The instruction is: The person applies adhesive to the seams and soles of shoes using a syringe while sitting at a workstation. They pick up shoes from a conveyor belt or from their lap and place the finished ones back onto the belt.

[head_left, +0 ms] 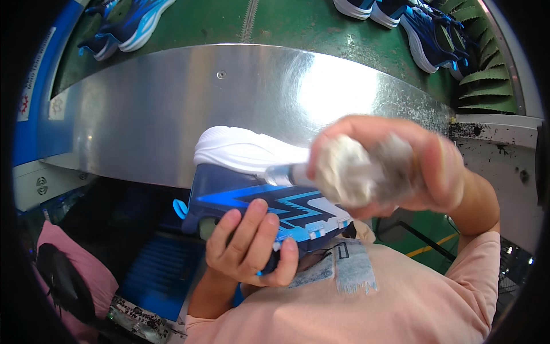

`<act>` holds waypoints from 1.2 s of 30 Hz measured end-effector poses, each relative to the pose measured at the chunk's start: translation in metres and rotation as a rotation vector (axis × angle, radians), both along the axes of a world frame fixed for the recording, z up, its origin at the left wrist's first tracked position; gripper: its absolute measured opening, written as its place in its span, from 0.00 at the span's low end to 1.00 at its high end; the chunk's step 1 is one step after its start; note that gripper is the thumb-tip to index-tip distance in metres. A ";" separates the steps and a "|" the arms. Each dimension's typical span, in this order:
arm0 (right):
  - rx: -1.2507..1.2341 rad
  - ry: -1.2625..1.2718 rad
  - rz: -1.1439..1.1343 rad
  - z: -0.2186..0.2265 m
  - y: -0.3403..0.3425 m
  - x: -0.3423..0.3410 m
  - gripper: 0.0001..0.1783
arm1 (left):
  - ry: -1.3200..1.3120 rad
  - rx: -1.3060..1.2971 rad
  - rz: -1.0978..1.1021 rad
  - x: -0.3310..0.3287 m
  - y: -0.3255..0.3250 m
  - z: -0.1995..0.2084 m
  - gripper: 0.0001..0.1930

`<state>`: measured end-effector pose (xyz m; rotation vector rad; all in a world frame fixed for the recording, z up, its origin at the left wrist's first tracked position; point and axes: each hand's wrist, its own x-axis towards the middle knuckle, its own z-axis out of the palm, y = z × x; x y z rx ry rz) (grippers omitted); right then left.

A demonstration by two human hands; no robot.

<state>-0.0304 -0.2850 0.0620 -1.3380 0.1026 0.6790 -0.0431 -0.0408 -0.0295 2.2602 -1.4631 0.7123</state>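
A navy and light-blue sneaker (229,182) lies on its side in front of me, its thick white sole facing away. My left hand (249,246) grips it from the near side, fingers spread over the upper and the lacing edge. Closed around a tool (344,172) with a whitish, lumpy wrapped grip is my right hand (438,166), blurred by motion. The tool's silvery tip is at the seam between sole and upper; whether it touches I cannot tell. The sneaker's toe is partly hidden behind the right hand.
A curved metal ledge (172,103) runs beyond the sneaker, bordering a green conveyor (292,28). More blue sneakers stand on the conveyor at the far left (129,28) and far right (427,37). Pink cloth (86,264) hangs at the lower left beside a blue panel (163,275).
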 end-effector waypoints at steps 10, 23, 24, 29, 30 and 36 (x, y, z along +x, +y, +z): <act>0.182 0.122 -0.214 0.009 -0.041 -0.074 0.57 | -0.008 0.024 0.125 -0.024 0.004 -0.026 0.21; 0.408 -0.101 -0.594 -0.025 -0.084 -0.169 0.58 | -0.020 0.097 0.176 -0.016 -0.034 0.009 0.18; 0.335 -0.119 -0.595 -0.030 -0.085 -0.173 0.58 | -0.056 0.121 0.153 -0.015 -0.038 0.013 0.20; 0.398 -0.150 -0.649 -0.040 -0.090 -0.181 0.56 | 0.014 0.168 0.123 -0.005 -0.058 0.031 0.25; 0.379 -0.118 -0.657 -0.038 -0.091 -0.182 0.56 | -0.018 0.184 0.091 -0.002 -0.062 0.034 0.26; 0.489 -0.132 -0.678 -0.043 -0.084 -0.179 0.51 | 0.137 0.197 0.053 0.018 -0.087 0.050 0.30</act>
